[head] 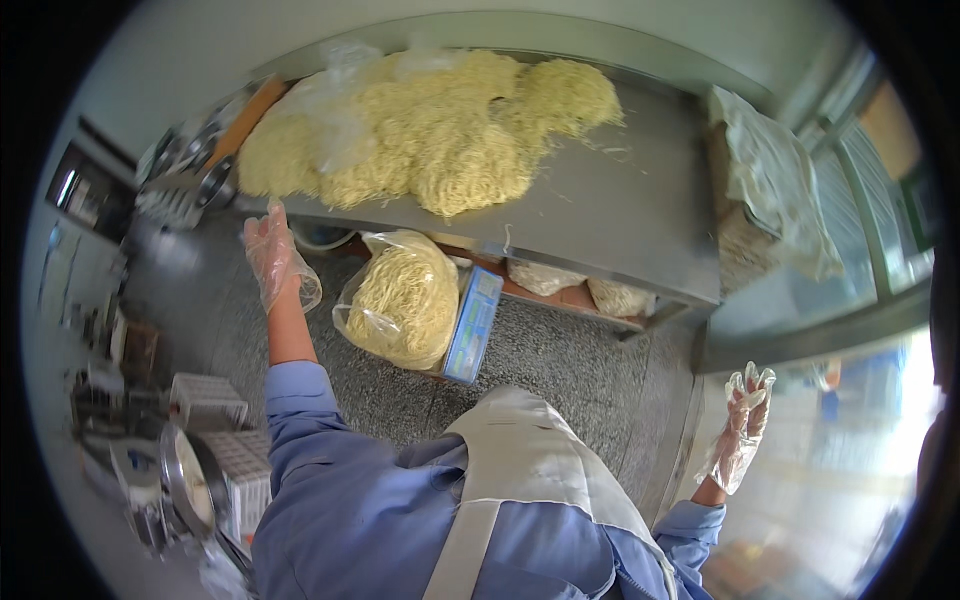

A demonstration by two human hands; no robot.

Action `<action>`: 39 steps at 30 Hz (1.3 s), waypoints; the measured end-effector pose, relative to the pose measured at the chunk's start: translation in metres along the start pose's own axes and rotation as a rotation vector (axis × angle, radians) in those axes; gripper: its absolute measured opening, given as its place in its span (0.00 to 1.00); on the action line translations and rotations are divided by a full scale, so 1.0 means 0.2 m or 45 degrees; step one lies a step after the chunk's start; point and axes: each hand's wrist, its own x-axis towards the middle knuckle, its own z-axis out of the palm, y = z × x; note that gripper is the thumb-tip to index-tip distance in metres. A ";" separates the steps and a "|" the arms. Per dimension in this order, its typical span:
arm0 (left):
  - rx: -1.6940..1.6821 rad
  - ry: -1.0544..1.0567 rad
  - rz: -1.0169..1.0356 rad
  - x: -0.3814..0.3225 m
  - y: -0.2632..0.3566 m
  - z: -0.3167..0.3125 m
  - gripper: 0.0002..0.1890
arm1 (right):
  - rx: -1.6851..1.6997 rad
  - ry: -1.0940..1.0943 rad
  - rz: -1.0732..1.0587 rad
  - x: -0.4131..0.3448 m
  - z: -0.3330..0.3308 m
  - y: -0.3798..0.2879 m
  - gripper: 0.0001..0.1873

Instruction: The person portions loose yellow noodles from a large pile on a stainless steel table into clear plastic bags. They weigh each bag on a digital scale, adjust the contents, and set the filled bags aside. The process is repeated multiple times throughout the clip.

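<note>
My left hand [276, 259], in a loose clear plastic glove, is raised by the near left edge of a steel table [630, 195] and holds nothing. On the table a broad heap of pale yellow noodles [465, 142] is spread, with clear plastic bags [345, 120] lying over its left part. Below the table's front edge a clear bag of noodles [405, 300] sits on a scale with a blue panel [472, 326]. Far out to the right is my right hand [742, 427], also gloved in clear plastic, its fingers apart and nothing in them.
Several metal pans and utensils [217, 184] crowd the table's left end beside a long wooden piece [251, 116]. White cloth [772, 172] covers a stack at the right. Filled bags [544, 277] lie on the lower shelf. White plastic crates [210, 405] stand behind at left.
</note>
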 end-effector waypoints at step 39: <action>0.564 -0.752 1.024 -0.15 -0.02 1.60 0.09 | -0.088 -1.051 0.258 1.74 1.79 0.73 0.33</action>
